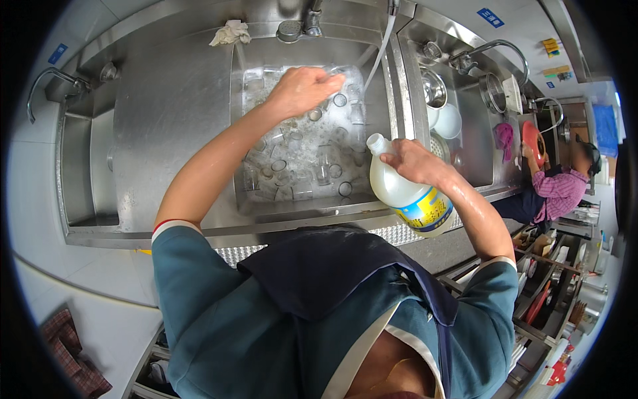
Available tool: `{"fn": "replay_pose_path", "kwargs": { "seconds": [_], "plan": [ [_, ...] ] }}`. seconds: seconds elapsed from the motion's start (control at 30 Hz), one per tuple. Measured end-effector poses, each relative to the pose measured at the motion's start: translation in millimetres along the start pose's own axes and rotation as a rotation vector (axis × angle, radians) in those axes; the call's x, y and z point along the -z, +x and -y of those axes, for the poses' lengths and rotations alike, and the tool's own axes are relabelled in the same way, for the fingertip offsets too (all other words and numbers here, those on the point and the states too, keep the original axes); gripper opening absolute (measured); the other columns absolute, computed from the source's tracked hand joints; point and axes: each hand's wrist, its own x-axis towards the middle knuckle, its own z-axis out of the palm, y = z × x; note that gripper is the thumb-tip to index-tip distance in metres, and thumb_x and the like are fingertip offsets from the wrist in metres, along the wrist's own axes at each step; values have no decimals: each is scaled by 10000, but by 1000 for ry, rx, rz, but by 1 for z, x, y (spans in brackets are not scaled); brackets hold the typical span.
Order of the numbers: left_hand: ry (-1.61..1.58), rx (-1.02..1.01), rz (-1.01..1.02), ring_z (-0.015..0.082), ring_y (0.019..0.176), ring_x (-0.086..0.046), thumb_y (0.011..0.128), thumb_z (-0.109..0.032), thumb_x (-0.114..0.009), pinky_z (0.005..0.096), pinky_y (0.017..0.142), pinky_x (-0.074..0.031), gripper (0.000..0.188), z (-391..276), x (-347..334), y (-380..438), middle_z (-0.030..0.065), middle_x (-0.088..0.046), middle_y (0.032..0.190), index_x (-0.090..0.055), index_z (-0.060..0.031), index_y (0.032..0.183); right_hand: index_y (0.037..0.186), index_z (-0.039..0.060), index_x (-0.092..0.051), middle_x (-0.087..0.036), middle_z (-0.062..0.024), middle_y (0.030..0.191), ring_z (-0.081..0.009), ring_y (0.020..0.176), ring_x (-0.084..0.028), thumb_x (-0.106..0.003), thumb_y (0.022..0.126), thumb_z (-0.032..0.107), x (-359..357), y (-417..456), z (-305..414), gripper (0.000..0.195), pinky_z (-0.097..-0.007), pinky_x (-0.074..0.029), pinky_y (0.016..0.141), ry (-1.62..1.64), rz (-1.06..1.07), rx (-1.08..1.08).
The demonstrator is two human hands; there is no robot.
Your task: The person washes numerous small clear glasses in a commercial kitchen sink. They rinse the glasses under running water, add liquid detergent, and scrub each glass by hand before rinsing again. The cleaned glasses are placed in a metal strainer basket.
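Observation:
My right hand (416,162) grips a large translucent plastic jug (386,179) just below its neck. The jug has no cap on, carries a yellow and blue label, and leans with its mouth toward the sink. My left hand (306,92) hangs over the stainless steel sink basin (311,205), fingers curled; whether anything small sits in them is hidden. Below it, several clear drinking glasses (324,172) lie jumbled in sudsy water (311,134), some upright, others on their sides.
A shower-type spray head (289,31) and a white hose (381,52) reach over the basin's far side. A crumpled cloth (230,33) rests on the back ledge. Bowls (448,121) fill part of the right-hand sink. Farther right, a person (560,184) handles a red basin (533,142).

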Motion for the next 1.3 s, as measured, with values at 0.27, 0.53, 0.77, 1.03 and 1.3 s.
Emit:
{"fn": "replay_pose_path", "kwargs": {
  "seconds": [0.27,0.53,0.77,1.03,1.3],
  "plan": [
    [-58,82,-38,74,557,-526,867,-430,-594,244,468,-393,395,75,7,-29,1,-535,602,-582,-51,756,1033,-61,-610,-617,-290,1019,-402,1057,-567,-507,925,319,3,44,-1,408,-435,-449,918,-188,105,-76],
    [-153,204,-89,59,573,-520,871,-364,-616,244,452,-386,353,96,23,-54,-33,-484,613,-507,-69,710,1109,-60,-573,-587,-235,1125,-384,1017,-583,-468,939,347,6,69,-4,454,-408,-452,919,-384,214,-53],
    [-190,168,-141,66,560,-503,861,-379,-617,253,468,-386,387,111,29,-69,-18,-495,601,-465,-76,674,1128,-70,-526,-586,-197,1065,-281,682,-631,-462,941,387,15,71,6,498,-382,-513,652,-275,266,-194],
    [-107,158,-158,107,622,-542,815,-432,-646,294,565,-419,406,100,35,-76,22,-558,630,-566,-40,745,1090,-73,-529,-614,-200,956,-256,580,-614,-491,929,380,20,54,9,483,-376,-498,597,-238,240,-251],
    [70,11,-180,160,745,-599,804,-379,-670,300,684,-473,361,47,37,-80,68,-640,807,-647,-41,928,847,-80,-586,-593,-154,568,-272,598,-635,-498,908,343,20,43,-15,436,-398,-494,632,-238,232,-216]
  ]
}}
